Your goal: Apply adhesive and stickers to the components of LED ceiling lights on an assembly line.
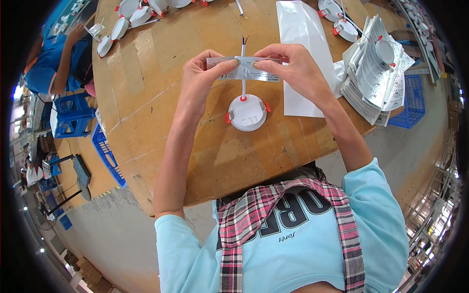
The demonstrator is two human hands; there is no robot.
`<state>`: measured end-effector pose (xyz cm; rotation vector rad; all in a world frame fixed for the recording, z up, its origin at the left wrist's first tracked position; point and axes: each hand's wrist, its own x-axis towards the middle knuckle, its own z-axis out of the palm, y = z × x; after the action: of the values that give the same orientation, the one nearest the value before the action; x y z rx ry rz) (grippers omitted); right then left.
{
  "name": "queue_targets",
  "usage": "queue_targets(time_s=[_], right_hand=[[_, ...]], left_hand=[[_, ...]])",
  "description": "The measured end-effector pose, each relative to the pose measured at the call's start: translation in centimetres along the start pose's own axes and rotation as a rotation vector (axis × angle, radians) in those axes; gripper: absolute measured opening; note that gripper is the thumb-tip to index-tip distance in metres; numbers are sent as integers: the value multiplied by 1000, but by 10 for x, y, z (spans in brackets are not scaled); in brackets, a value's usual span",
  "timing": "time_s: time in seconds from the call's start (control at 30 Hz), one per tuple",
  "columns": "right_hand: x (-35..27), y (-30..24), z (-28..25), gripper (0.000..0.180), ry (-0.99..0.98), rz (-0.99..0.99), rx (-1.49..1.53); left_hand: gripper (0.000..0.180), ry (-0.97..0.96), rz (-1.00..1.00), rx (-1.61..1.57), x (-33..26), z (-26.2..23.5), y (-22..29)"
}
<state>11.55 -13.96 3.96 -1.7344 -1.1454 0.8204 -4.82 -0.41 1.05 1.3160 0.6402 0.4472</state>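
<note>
Between my two hands a silver printed label [264, 73] is stretched flat across a white cable [244, 87]. My left hand [202, 73] pinches the label's left end, thumb on top. The right end is pinched by my right hand [293, 66]. The cable runs down to a round white downlight [247, 115], which lies on the table with red-tipped spring clips at its sides. Past the label, the cable's far end shows bare coloured wires. Whether the label sticks to the cable cannot be seen.
A white backing sheet [303, 44] lies right of my hands, beside a thick stack of silver label sheets [373, 73]. More downlights [140, 16] sit along the far edge of the brown table [146, 112]. At the left are a co-worker in blue [61, 63] and a blue stool [73, 115].
</note>
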Motion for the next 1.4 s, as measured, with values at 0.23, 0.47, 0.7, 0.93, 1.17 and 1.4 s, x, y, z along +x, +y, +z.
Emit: queue_targets(time_s=[0.23, 0.47, 0.7, 0.93, 1.17, 1.4], right_hand=[[0, 2, 0, 25, -9, 19, -1], [-1, 6, -1, 25, 13, 8, 4], [-2, 13, -18, 26, -95, 49, 146], [-2, 4, -25, 27, 103, -117, -4], [21, 5, -3, 30, -140, -108, -58], [21, 7, -4, 26, -134, -77, -36]], left_hand=[[13, -23, -6, -27, 3, 0, -5], [13, -90, 12, -86, 6, -2, -10], [12, -112, 8, -96, 4, -7, -12], [12, -130, 0, -75, -1, -1, -6], [15, -144, 12, -21, -2, 4, -4], [24, -190, 44, -3, 5, -1, -16]])
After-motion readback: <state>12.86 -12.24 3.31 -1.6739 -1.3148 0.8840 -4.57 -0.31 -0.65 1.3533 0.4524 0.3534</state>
